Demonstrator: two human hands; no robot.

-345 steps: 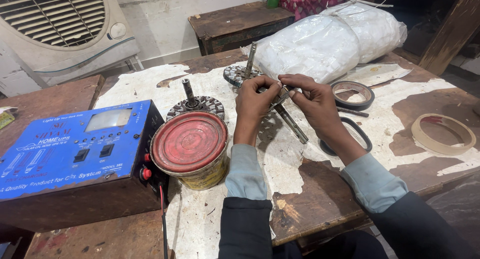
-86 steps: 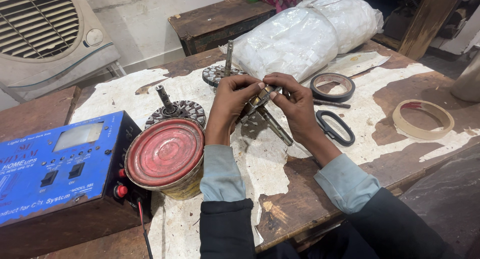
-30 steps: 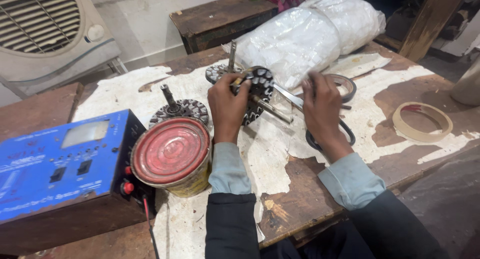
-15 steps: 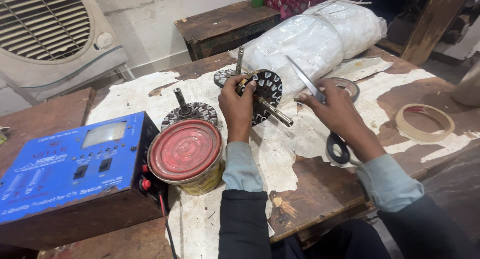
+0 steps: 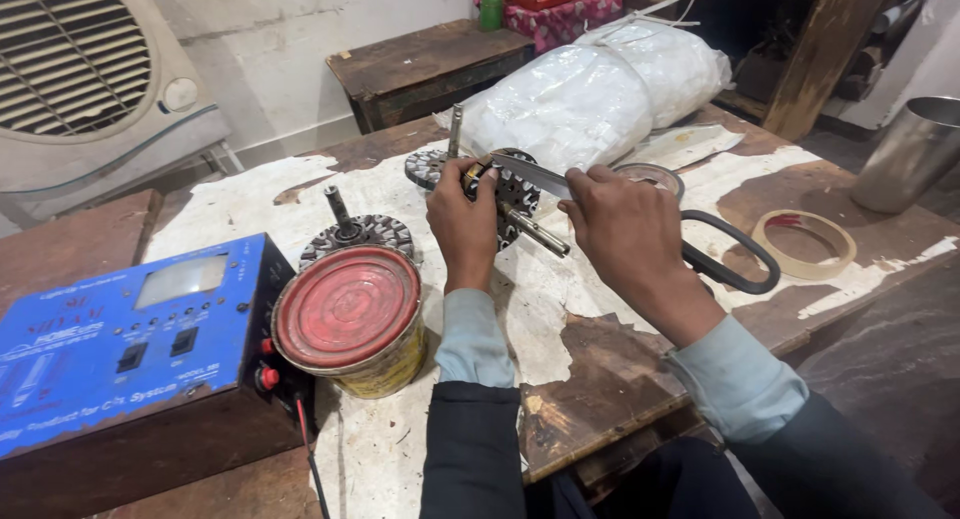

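A round metal stator [image 5: 508,191], ringed with dull slotted teeth and fitted with a steel shaft, is tilted up off the scuffed, paint-flaked wooden table [image 5: 610,374]. The left hand [image 5: 462,219] wraps closed on its rim at nine o'clock. The right hand [image 5: 625,229] grips black-handled scissors [image 5: 700,244], blades reaching the stator at two o'clock; the blade tips are hard to make out.

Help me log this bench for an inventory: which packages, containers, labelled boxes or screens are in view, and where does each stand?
Blue instrument box: bench, far left; rectangular, pale printed face, red knobs.
Its screen: small grey rectangle on top, blank.
Round tin: beside the box, left of the left hand; red lid, yellow wall.
White plastic bundles: back of bench, beyond the right hand; bulging, tied.
Patterned pink box: behind the bench.
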